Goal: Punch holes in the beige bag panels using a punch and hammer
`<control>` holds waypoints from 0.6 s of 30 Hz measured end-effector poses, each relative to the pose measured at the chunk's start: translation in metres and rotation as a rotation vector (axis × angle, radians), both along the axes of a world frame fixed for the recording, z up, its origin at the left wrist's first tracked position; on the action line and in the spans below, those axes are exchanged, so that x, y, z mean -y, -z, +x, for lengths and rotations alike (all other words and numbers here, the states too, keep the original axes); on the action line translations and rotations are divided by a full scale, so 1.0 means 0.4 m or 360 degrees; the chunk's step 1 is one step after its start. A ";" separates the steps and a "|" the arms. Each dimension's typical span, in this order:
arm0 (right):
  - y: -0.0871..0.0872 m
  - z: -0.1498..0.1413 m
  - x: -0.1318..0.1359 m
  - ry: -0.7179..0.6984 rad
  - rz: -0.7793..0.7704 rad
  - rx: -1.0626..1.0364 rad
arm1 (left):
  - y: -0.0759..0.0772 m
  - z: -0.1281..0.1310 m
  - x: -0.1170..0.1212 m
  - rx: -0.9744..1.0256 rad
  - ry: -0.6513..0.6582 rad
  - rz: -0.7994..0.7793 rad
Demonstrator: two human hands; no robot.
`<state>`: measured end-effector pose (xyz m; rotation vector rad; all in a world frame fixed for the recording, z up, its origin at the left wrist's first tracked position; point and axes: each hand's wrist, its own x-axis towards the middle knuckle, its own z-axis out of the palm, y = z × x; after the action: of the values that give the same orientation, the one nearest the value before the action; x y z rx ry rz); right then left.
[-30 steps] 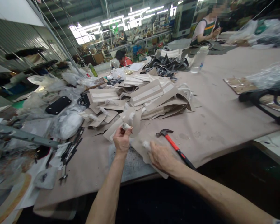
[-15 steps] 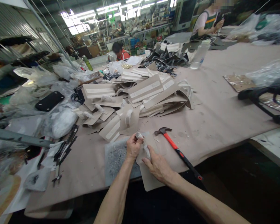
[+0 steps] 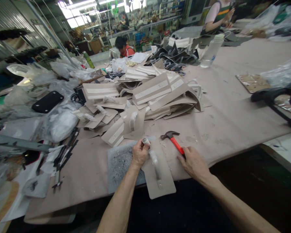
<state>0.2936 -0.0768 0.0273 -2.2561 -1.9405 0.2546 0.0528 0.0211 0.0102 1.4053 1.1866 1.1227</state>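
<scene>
One surface [image 3: 232, 113] is seen to carry a beige panel [image 3: 167, 173], overhanging its near edge, with a red-handled hammer [image 3: 176, 145] to the right. The hammer's long axis is slanted away leftward from the nearer right hand [image 3: 194, 164], by which the handle is partly covered; whether that grip is closed cannot be told. A small white cylinder [image 3: 145, 141] is pinched in the grip of the left hand [image 3: 140, 153], by the panel's far end

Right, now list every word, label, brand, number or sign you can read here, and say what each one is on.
No readable text anywhere in view.
Clear bottle: a small coloured mark low on its side, too small and blurred to read.
Hammer: no lettering can be made out on the part that shows.
Beige panel with the wrapped handle: no legible marking.
</scene>
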 end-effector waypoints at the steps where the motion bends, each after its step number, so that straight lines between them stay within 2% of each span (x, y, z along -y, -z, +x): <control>1: 0.008 0.015 0.004 0.0005 -0.0064 0.0012 | 0.003 0.001 0.001 -0.0044 -0.0010 0.0024; 4: 0.014 0.033 0.002 0.0133 -0.0212 -0.0282 | 0.010 0.005 0.002 -0.0148 -0.0024 0.0081; 8: -0.026 0.013 -0.029 0.0460 -0.0688 -0.1452 | 0.011 0.007 0.006 -0.0293 -0.0025 0.0187; 10: -0.067 -0.006 -0.039 0.0514 -0.0821 -0.1786 | 0.008 0.006 0.009 -0.0390 -0.0014 0.0250; 11: -0.092 -0.016 -0.040 0.0492 -0.0783 -0.1803 | 0.007 0.006 0.011 -0.0427 0.0000 0.0277; 13: -0.147 -0.034 -0.035 0.0334 -0.0501 -0.1628 | 0.006 0.006 0.015 -0.0466 0.0030 0.0320; 16: -0.216 -0.051 -0.021 -0.0045 0.0127 -0.1001 | 0.004 0.006 0.019 -0.0503 0.0035 0.0365; 18: -0.242 -0.054 -0.016 -0.0270 0.0250 -0.0550 | 0.004 0.006 0.022 -0.0533 0.0039 0.0378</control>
<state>0.2721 -0.0703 0.1239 -1.8129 -1.8913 0.4613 0.0552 0.0125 0.0088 1.8398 1.2936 1.0645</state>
